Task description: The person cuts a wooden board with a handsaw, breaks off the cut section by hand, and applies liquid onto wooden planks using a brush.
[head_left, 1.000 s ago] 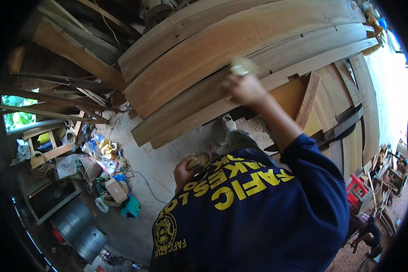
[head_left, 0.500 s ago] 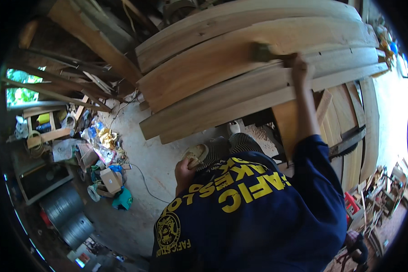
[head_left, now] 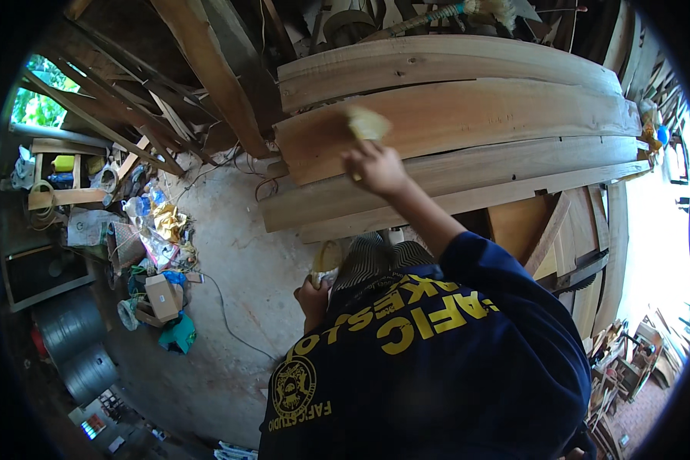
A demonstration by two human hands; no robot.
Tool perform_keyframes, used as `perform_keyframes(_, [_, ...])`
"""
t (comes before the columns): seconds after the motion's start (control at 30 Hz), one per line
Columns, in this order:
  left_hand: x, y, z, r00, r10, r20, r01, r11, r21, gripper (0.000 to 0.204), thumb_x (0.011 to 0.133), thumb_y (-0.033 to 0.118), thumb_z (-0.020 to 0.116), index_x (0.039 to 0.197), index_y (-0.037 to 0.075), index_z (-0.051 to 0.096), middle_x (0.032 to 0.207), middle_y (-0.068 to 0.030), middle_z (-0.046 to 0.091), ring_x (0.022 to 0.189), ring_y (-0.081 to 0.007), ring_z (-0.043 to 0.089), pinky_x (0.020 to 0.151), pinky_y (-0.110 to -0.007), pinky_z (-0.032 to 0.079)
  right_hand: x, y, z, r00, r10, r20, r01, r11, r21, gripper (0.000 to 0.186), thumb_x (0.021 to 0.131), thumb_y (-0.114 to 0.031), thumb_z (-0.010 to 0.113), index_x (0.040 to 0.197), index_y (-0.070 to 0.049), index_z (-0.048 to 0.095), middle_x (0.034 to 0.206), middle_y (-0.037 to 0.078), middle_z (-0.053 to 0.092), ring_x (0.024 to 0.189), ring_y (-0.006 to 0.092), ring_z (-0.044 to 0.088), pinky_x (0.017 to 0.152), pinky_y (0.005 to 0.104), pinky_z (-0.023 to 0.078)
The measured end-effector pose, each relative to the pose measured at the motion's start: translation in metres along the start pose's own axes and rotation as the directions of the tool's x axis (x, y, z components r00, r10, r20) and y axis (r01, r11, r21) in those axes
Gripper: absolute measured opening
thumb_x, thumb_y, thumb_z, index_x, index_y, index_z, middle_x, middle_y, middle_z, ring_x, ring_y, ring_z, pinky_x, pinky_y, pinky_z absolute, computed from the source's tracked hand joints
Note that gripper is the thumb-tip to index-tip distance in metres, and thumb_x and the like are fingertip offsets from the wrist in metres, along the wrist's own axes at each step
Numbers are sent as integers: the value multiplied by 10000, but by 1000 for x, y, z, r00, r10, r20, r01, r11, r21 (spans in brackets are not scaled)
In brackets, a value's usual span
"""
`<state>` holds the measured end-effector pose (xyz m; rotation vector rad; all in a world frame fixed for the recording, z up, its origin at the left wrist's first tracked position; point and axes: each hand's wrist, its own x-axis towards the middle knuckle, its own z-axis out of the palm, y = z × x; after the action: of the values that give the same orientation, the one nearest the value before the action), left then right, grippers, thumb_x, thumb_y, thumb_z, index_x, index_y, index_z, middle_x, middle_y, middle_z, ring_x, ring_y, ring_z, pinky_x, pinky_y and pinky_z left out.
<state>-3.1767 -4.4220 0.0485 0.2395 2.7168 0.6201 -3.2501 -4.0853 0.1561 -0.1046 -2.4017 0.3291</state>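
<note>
My right hand point(head_left: 381, 170) is closed around the handle of a wide paintbrush point(head_left: 366, 125). The brush head, smeared by motion, is over the left part of a broad reddish-brown plank point(head_left: 475, 111); whether the bristles touch it I cannot tell. Low at my left side, my left hand point(head_left: 312, 294) grips a small yellowish tub point(head_left: 328, 259). Its contents are not clear. A pale plank point(head_left: 437, 65) lies beyond the broad one, and a greyish plank point(head_left: 468, 162) lies on the near side.
Leaning timbers point(head_left: 211, 77) rise at the far left. Bags and cardboard point(head_left: 161, 297) clutter the concrete floor point(head_left: 238, 253), where a thin cable runs. Metal drums point(head_left: 69, 333) stand at left. More boards and a dark toothed blade point(head_left: 583, 272) are at right, with scrap wood point(head_left: 629, 360) below.
My right hand has swept the paintbrush leftward along the broad plank. The whole view has shifted a little, and my left hand still holds the tub.
</note>
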Motion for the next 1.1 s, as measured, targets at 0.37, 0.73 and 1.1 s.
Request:
perform_keyframes(0.37, [4, -199, 67, 898, -322, 301, 436, 748, -501, 388, 724, 303, 633, 936, -22, 612, 874, -228, 646, 847, -383, 620, 721, -443, 481, -35, 172, -104, 609, 785, -114, -762, 619, 191, 423, 963, -267, 330, 776, -26, 624, 658, 94, 654, 614, 151, 631, 603, 297, 500])
perform_keyframes(0.73, [31, -127, 43, 866, -359, 348, 376, 927, 21, 475, 724, 384, 648, 960, -27, 615, 908, -219, 650, 839, -354, 633, 713, -416, 490, -18, 57, -51, 743, 613, 271, -601, 788, -135, 381, 701, -78, 659, 1072, -144, 603, 1030, 70, 608, 934, 271, 590, 756, 402, 498])
perform_keyframes(1.1, [96, -43, 77, 841, -34, 540, 210, 940, -268, 571, 735, 457, 639, 982, -57, 604, 903, -181, 655, 842, -262, 626, 743, -358, 477, -52, 54, -74, 794, 510, 331, -586, 497, 640, 156, 887, -98, 503, 869, -4, 625, 789, 140, 620, 667, 213, 631, 624, 314, 507])
